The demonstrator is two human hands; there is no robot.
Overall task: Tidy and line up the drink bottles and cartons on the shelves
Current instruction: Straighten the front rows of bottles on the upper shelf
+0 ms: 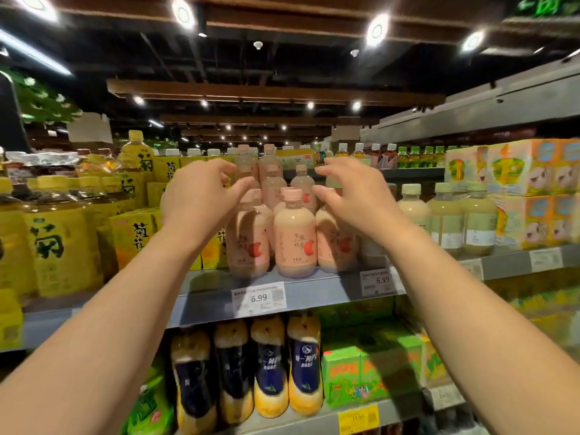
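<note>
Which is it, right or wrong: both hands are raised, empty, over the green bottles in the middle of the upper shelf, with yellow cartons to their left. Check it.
Wrong in one respect. In the head view the left hand and right hand are raised, empty, over pink bottles, not green ones. The pale green bottles stand further right; the yellow cartons are on the left as stated.

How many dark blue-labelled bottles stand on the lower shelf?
4, side by side under the 6.99 price tag: far left, second, third, rightmost. More may be hidden behind them.
</note>
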